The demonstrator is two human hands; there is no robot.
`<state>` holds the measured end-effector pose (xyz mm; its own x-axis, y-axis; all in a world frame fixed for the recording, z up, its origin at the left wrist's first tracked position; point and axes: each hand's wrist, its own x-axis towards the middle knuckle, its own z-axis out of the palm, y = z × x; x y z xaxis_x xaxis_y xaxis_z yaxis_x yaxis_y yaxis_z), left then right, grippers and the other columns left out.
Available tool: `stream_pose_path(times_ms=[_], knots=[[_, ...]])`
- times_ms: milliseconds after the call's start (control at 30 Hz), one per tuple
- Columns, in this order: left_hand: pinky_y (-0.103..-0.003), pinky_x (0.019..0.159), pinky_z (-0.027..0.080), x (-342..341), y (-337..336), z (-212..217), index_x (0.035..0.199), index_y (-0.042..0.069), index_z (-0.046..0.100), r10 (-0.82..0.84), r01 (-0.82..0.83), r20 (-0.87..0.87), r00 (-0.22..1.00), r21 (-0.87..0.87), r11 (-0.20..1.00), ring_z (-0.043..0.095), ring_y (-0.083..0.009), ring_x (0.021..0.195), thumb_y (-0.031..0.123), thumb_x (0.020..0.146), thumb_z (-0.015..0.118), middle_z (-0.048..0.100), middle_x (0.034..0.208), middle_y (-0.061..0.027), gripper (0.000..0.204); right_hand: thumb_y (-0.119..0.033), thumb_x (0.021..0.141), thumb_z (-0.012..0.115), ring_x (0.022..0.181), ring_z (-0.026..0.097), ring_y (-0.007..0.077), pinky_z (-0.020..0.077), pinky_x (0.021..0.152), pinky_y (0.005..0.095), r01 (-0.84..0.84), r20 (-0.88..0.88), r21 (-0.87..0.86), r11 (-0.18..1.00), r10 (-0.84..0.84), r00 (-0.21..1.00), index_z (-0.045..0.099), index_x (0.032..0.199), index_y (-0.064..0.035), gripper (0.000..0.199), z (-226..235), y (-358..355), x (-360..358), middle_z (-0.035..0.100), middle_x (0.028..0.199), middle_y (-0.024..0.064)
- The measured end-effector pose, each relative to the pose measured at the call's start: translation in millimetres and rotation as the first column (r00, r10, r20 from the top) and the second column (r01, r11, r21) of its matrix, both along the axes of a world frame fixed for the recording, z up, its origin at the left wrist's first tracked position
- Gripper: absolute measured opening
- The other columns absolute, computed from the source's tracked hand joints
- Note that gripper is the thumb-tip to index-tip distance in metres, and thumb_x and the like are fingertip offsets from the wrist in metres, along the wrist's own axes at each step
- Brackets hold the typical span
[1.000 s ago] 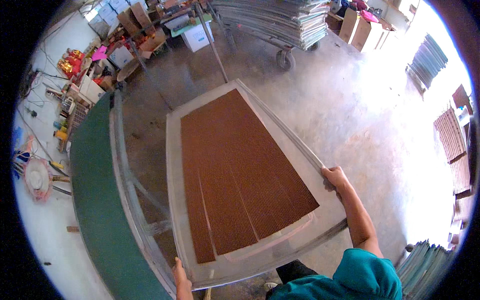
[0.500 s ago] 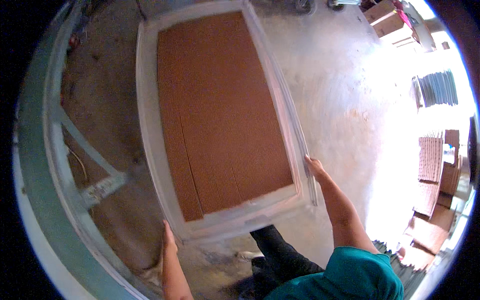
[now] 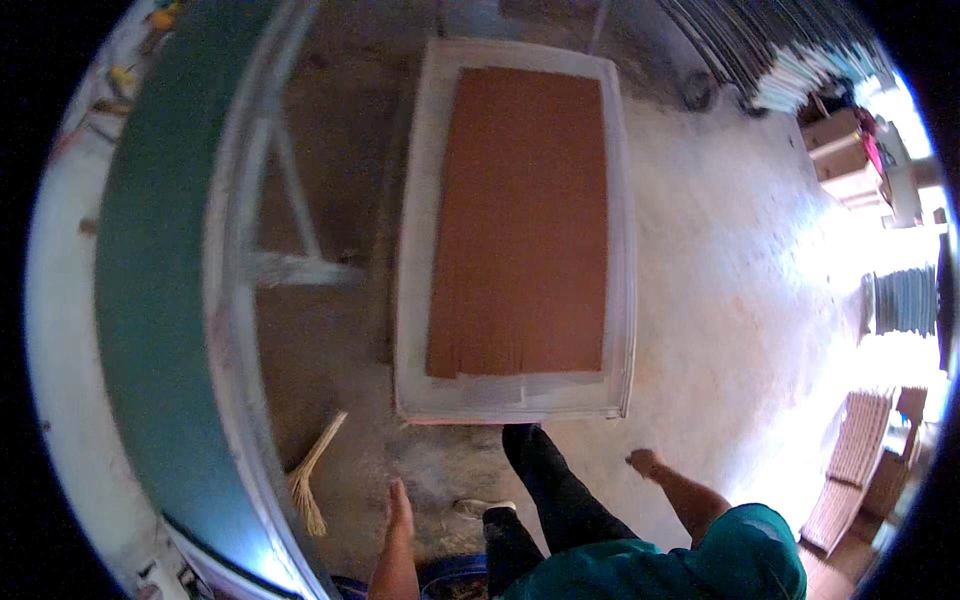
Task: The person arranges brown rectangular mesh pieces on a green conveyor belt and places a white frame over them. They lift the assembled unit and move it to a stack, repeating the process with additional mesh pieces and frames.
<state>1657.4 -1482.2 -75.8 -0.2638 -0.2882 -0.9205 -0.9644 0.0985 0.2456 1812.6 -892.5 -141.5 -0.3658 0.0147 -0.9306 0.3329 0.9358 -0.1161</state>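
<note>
Apart from near edge of pale frame (image 3: 413, 300) under brown sheet (image 3: 525, 220): straight, empty left hand (image 3: 399, 505); right hand (image 3: 648, 464) of unclear spread. Rightward, wide floor (image 3: 725, 300); leftward, green worktop (image 3: 155, 300).

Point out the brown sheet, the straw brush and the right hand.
Brown sheet (image 3: 524, 222): head view, middle of its upper face.
Straw brush (image 3: 308, 474): head view, where its bristles begin to spread.
Right hand (image 3: 645, 462): head view, middle of the hand.
</note>
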Motion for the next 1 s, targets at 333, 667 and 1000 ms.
stream_pose_path(times_ms=[333, 667, 1000], knots=[[-0.041, 0.089, 0.037, 195, 1, 169, 0.116, 0.0, 0.051, 0.022, -0.073, -0.197, 0.98, -0.255, 0.964, 0.05, -0.035, 0.107, 0.052, 0.088, 0.031, 0.048, 0.121, -0.0226, 0.062, -0.022, 0.082, 0.053, 0.071, 0.06, 0.0262, 0.0517, 0.057, 0.0435, 0.851, 0.273, -0.136, 0.508, -0.806, 0.525, 0.054, 0.094, -0.0049, 0.021, 128, -105, -101, 0.057, 0.082, 0.011], [-0.041, 0.058, 0.047, 462, 38, 89, 0.09, -0.004, 0.058, 0.79, -0.8, -0.125, 0.6, -0.068, 0.597, 0.061, -0.0279, 0.064, 0.055, 0.086, 0.031, 0.061, 0.076, -0.0185, 0.065, -0.016, 0.078, 0.052, 0.059, 0.059, 0.0248, 0.0485, 0.048, 0.0412, 0.243, 0.157, -0.316, 0.917, -0.202, 0.967, 0.057, 0.083, -0.0084, 0.01, 184, -269, -160, 0.055, 0.067, 0.0071], [-0.038, 0.053, 0.044, 572, 87, 125, 0.096, 0.004, 0.053, 0.973, -0.971, -0.048, -0.226, 0.095, -0.221, 0.055, -0.0239, 0.064, 0.025, 0.087, 0.047, 0.053, 0.073, -0.008, 0.023, -0.021, 0.084, 0.053, 0.053, 0.055, 0.0183, 0.0431, 0.041, 0.0304, -0.439, -0.057, -0.312, 0.842, 0.445, 0.894, 0.054, 0.079, -0.0026, 0.019, 251, -563, -147, 0.054, 0.066, 0.0075]])
